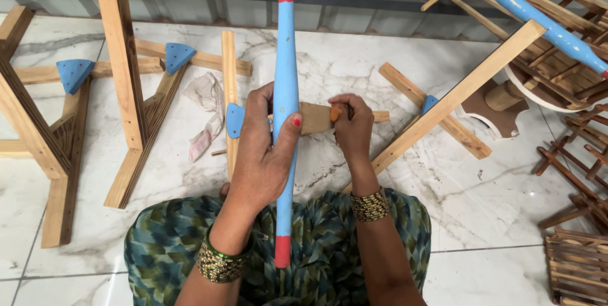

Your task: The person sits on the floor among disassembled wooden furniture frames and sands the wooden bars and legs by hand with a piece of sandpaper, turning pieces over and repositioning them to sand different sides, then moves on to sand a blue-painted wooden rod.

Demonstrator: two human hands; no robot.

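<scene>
Gripping the blue wooden rod (285,78) near its middle, the left hand (263,154) has its fingers wrapped fully around it, thumb across the front, holding it upright over the lap so it stays steady. The right hand (351,125) has its fingers pinched closed on a small folded piece of sandpaper (315,118), pressed against the rod's side, apparently to rub the painted surface. The rod has red ends and stands between both hands, above the marble floor (481,205). Wooden frames with blue corner pieces (120,91) lie to the left, and another blue rod (544,24) rests on slatted wooden pieces at right.
</scene>
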